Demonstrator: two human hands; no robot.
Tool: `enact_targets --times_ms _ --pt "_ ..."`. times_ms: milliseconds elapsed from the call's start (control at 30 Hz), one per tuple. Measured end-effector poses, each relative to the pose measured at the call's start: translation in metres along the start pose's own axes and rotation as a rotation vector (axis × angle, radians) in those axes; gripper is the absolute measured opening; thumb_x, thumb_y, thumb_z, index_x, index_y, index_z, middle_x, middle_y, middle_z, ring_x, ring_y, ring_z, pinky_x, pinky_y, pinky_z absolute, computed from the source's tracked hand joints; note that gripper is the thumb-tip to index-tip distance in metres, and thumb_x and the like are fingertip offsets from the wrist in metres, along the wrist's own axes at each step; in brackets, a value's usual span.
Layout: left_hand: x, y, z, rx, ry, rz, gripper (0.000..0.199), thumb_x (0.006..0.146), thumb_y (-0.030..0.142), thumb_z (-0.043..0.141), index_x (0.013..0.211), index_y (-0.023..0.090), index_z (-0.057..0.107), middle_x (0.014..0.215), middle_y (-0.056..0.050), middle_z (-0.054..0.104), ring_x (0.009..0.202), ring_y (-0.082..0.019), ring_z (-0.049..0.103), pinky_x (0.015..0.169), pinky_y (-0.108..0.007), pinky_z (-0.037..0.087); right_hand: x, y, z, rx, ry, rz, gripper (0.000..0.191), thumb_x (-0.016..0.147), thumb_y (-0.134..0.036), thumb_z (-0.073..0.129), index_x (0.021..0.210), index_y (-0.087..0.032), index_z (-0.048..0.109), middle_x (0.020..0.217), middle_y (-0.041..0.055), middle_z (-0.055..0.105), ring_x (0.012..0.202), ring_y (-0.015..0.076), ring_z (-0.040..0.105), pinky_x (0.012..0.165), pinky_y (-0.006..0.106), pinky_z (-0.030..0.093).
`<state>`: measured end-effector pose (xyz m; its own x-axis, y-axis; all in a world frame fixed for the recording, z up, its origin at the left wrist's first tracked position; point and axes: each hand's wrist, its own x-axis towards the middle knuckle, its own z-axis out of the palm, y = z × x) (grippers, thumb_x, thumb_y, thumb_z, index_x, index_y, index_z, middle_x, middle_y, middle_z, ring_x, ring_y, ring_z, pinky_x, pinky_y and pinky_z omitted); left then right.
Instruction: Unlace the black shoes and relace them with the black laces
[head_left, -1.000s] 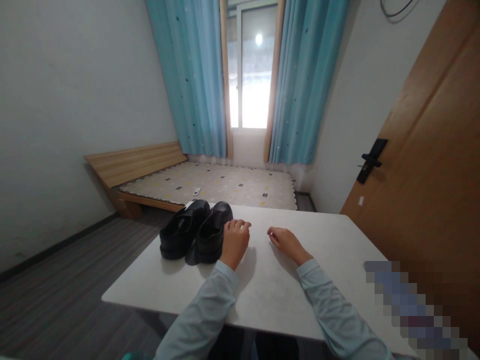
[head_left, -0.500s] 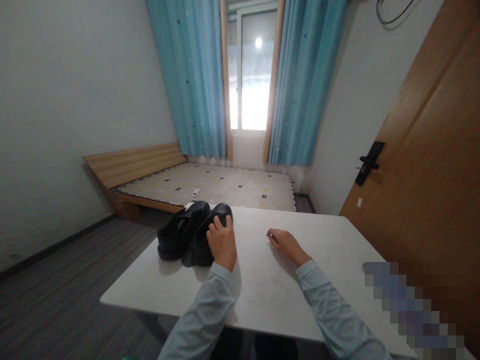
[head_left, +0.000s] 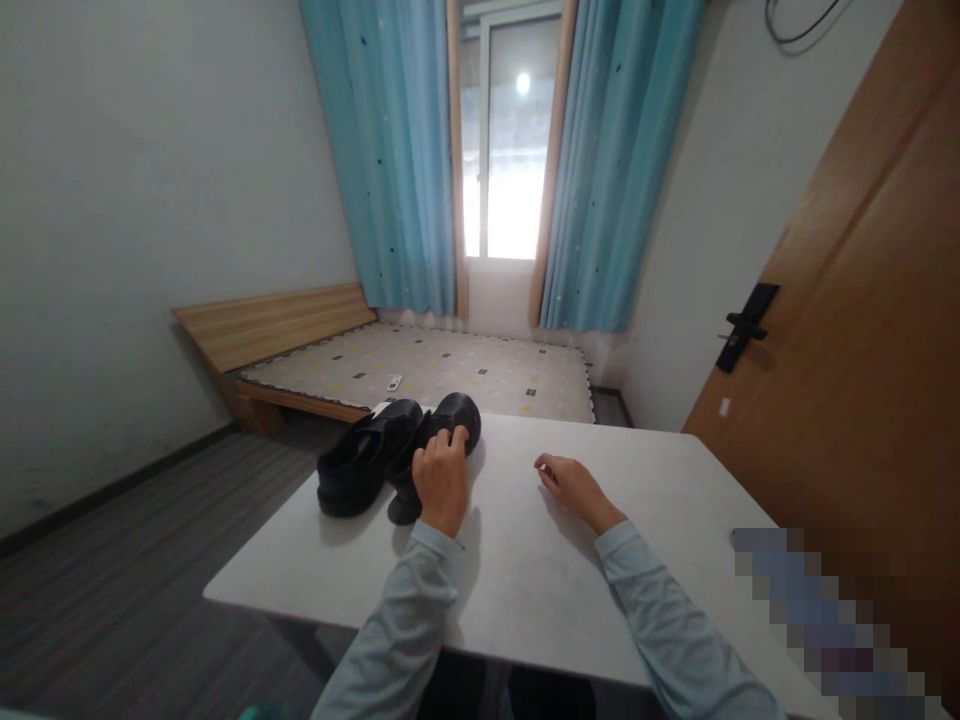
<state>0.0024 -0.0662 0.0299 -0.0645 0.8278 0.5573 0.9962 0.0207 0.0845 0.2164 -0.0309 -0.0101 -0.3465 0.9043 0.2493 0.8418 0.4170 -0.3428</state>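
Note:
Two black shoes are together at the left of the white table [head_left: 517, 580], toes toward the bed. The left shoe [head_left: 352, 470] stands flat on the tabletop. My left hand [head_left: 441, 478] is closed on the right shoe [head_left: 454, 412] from its near right side, hiding much of it. That shoe looks tilted and slightly lifted, toe up. Below its heel shows a dark rounded shape [head_left: 403, 510]; whether it belongs to the shoe I cannot tell. My right hand [head_left: 571, 490] rests on the table to the right, fingers loosely curled, with nothing visible in them.
Beyond the table lies a low bed [head_left: 420, 365] with a small white remote-like object [head_left: 394, 382] on it. A wooden door [head_left: 847, 330] is at the right. A pixelated patch [head_left: 817, 620] covers something at the table's right edge. Blue curtains [head_left: 405, 150] flank the window.
My left hand has shifted the right shoe's toe up and to the right, apparently lifting it. The left shoe stays put, and my right hand holds its place.

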Motion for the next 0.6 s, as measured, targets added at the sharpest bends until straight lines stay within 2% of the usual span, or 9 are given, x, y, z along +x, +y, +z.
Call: enact_targets --times_ms 133,233,333,467,600 --pt "-0.005 0.012 -0.001 -0.079 0.032 0.141 0.029 0.092 0.017 0.033 0.107 0.021 0.058 0.098 -0.009 0.062 0.089 -0.022 0.054 0.073 -0.035 0.035 0.004 0.000 0.002 0.325 0.107 0.031 0.028 0.087 -0.031 0.046 0.109 -0.017 0.056 0.085 0.0058 0.065 0.070 0.0147 0.060 0.068 0.028 0.048" --pt "-0.013 0.025 0.002 -0.112 0.054 0.295 0.026 0.094 0.021 0.034 0.107 0.022 0.057 0.100 -0.007 0.063 0.089 -0.021 0.054 0.074 -0.035 0.034 0.006 -0.001 0.001 0.666 0.166 0.081 0.048 0.084 -0.045 0.047 0.124 -0.019 0.045 0.104 0.0091 0.061 0.080 0.0166 0.061 0.063 0.029 0.052" --pt "-0.022 0.037 0.005 -0.120 0.072 0.458 0.025 0.095 0.023 0.034 0.108 0.023 0.055 0.106 -0.006 0.063 0.088 -0.019 0.054 0.074 -0.035 0.035 0.007 -0.003 -0.002 0.923 0.186 0.179 0.066 0.081 -0.053 0.046 0.137 -0.022 0.029 0.111 0.0111 0.054 0.091 0.0209 0.061 0.062 0.031 0.055" --pt "-0.031 0.049 0.009 -0.114 0.060 0.618 0.025 0.095 0.022 0.032 0.105 0.023 0.055 0.113 -0.006 0.060 0.087 -0.018 0.055 0.073 -0.034 0.036 0.005 -0.003 -0.007 0.989 0.135 0.306 0.070 0.083 -0.054 0.043 0.142 -0.023 0.021 0.114 0.0123 0.053 0.101 0.0236 0.059 0.064 0.031 0.056" --pt "-0.037 0.055 0.016 -0.109 0.028 0.710 0.022 0.094 0.019 0.036 0.099 0.020 0.057 0.114 -0.010 0.059 0.090 -0.018 0.056 0.075 -0.034 0.038 0.005 0.000 -0.003 0.825 0.033 0.347 0.067 0.084 -0.052 0.043 0.142 -0.022 0.026 0.119 0.0131 0.055 0.107 0.0253 0.057 0.073 0.036 0.055"
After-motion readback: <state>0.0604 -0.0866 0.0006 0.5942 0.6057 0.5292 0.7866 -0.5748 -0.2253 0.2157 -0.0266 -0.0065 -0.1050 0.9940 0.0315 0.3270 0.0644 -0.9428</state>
